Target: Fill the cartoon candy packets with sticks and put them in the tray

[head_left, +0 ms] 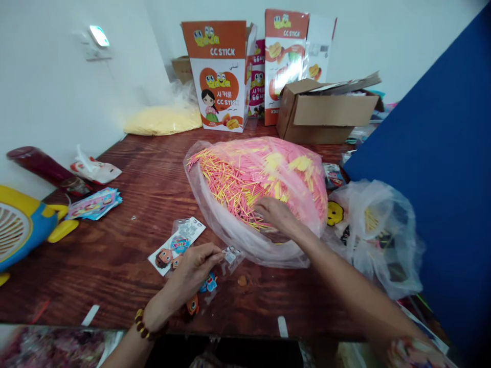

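A large clear plastic bag [249, 245] lies open on the table, full of thin pink and yellow sticks [230, 184]. My right hand [276, 213] reaches over its near rim, with curled fingers down against the sticks; what is between the fingertips is hidden. Left of the bag, my left hand [201, 261] pinches the edge of a small clear plastic packet [231, 255] with printing on it. Beneath and behind that hand lies a white card [163, 258] with cartoon faces. Blue and orange cartoon pieces [208, 282] show under the wrist, partly covered.
Tall printed boxes [220, 92] and an open brown carton [326, 112] stand at the back. A knotted clear bag [387, 230] sits right, beside a blue panel [429, 153]. At left are a toy-like yellow and blue fan [23, 230], colourful sachets [95, 203], wipes [97, 170] and a dark red bottle [46, 166].
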A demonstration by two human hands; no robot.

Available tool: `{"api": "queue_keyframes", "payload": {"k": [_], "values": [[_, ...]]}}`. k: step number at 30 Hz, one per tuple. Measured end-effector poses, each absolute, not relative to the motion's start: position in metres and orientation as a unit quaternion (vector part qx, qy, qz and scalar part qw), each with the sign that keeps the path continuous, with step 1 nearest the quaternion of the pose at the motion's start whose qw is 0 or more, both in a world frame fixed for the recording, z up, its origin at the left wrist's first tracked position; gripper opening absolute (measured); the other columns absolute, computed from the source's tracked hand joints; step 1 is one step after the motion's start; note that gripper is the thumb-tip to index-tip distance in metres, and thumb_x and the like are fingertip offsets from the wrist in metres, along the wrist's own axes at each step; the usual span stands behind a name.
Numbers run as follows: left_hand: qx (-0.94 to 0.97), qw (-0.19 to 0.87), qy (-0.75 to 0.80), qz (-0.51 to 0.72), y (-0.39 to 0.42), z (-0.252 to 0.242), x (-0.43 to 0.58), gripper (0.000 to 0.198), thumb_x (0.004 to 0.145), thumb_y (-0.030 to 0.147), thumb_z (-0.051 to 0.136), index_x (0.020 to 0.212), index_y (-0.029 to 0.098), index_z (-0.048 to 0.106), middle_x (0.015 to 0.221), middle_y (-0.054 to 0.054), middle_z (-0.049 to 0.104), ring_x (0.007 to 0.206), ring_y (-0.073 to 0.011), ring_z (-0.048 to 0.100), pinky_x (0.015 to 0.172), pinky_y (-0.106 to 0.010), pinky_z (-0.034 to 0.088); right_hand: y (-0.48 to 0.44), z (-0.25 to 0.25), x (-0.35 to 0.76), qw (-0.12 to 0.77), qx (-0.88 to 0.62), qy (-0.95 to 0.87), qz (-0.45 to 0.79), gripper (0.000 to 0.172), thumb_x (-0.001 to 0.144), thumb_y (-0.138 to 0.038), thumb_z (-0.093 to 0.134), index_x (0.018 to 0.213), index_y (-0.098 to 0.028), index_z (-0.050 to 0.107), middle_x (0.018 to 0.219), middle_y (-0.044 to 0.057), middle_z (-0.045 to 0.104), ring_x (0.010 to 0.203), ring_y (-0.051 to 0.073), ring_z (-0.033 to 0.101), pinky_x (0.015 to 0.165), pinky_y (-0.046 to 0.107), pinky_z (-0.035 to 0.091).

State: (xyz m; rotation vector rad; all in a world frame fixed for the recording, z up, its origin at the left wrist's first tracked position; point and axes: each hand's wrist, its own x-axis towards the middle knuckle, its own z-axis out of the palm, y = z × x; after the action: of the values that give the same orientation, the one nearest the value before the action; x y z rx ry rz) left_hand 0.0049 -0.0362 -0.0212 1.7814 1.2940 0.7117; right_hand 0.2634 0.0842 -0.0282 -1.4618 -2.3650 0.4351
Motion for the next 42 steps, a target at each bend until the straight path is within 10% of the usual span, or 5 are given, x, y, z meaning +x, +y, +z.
{"api": "queue_keyframes", "payload": {"k": [6,42], "values": [[0.684,0.403,0.531,0.295,-0.059,-0.043,-0.003,0.03,0.093,0.036,0.053,0.073,0.02,0.068,0.068,0.0,0.063,0.064,-0.014,0.055,0.06,-0.023,0.04,0.143,-0.045,0.272,-0.009,-0.482,-0.872,-0.08,0.024,0.097,-0.018,0.047,0.103,-0.015,0.07,0.11,0.017,0.066,0.106,0.028,0.052,0.086,0.038,0.035],[0.616,0.452,0.562,0.316,-0.071,-0.063,0.014,0.027,0.092,0.038,0.055,0.078,0.019,0.068,0.072,-0.001,0.066,0.068,-0.0154,0.059,0.063,-0.023,0.044,0.154,-0.066,0.294,0.03,-0.359,-0.929,-0.083,0.024,0.099,-0.016,0.045,0.111,-0.014,0.065,0.115,0.013,0.067,0.104,0.026,0.051,0.091,0.037,0.03]]}}
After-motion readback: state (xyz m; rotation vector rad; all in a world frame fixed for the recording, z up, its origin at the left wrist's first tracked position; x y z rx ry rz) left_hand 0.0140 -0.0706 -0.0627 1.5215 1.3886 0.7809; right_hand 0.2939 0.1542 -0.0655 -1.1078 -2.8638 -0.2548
